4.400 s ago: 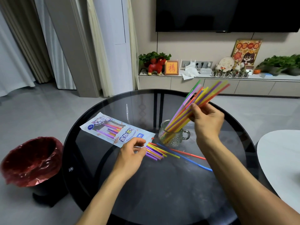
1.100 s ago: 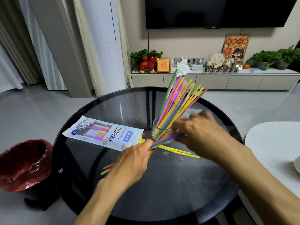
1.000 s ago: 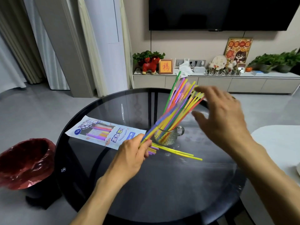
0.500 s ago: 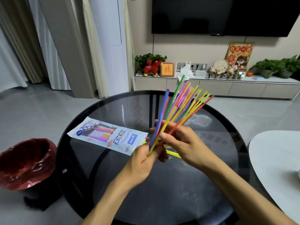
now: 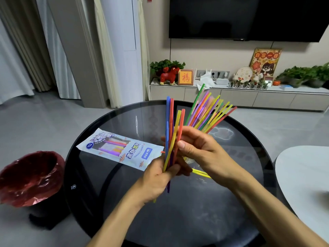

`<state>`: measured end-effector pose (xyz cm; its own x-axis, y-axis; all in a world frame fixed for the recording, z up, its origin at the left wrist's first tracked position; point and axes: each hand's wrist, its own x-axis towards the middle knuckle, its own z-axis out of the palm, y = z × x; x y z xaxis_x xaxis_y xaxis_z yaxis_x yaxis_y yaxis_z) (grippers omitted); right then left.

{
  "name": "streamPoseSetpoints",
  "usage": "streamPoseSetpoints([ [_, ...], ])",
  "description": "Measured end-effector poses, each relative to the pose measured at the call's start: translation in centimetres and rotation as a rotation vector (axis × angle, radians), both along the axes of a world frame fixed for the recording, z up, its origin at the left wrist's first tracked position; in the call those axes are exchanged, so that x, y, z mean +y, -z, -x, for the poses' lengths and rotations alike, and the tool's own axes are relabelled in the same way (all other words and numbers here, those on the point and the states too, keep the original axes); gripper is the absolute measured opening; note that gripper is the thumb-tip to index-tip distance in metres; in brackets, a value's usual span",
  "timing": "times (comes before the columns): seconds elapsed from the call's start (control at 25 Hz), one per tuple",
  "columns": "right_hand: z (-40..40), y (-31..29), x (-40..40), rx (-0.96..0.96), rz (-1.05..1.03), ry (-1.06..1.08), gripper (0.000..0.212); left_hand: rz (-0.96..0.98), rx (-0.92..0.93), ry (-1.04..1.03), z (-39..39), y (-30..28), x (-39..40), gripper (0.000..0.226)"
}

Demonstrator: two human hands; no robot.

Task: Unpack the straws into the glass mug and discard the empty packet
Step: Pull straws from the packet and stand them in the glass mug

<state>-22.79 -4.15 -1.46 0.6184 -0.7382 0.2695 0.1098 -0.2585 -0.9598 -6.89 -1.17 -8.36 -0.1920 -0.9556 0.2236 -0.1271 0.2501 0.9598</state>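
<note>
The left hand (image 5: pixel 156 177) was closed on a small bundle of straws (image 5: pixel 171 132), and the right hand (image 5: pixel 197 148) pinched them near mid-length. The mug was hidden behind the hands, mid-tabletop. Risk: loose straws could slip and scatter. The packet (image 5: pixel 119 148), toward the left edge, showed "40" and Chinese lettering too blurred to read.
</note>
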Motion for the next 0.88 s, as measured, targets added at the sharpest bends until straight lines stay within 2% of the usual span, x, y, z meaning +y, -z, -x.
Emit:
streamPoseSetpoints([
  [0.08,0.0,0.0,0.0,0.014,-0.006,-0.040,0.029,-0.008,-0.060,0.032,-0.2,0.4,0.0,0.017],
  [0.16,-0.3,0.7,0.3,0.113,0.014,-0.042,0.027,-0.061,-0.110,0.043,-0.2,1.1,0.2,0.018],
  [0.24,-0.4,1.4,0.4,0.190,0.048,-0.024,0.025,-0.111,-0.074,0.025,0.0,1.3,0.3,0.015],
  [0.4,-0.3,1.2,0.3,0.163,0.028,-0.046,0.028,-0.169,0.028,-0.007,0.0,0.7,0.5,0.013],
  [0.56,-0.2,1.8,0.0,0.186,0.011,-0.059,0.030,-0.250,-0.029,0.094,0.0,0.3,1.2,0.020],
  [0.72,-0.3,2.0,-0.4,0.172,0.005,-0.045,0.027,-0.336,0.052,0.181,-0.2,-0.9,1.3,0.030],
  [0.88,-0.5,1.8,-0.1,0.146,0.027,-0.055,0.021,-0.391,-0.071,0.193,-0.3,-1.6,1.3,0.030],
])
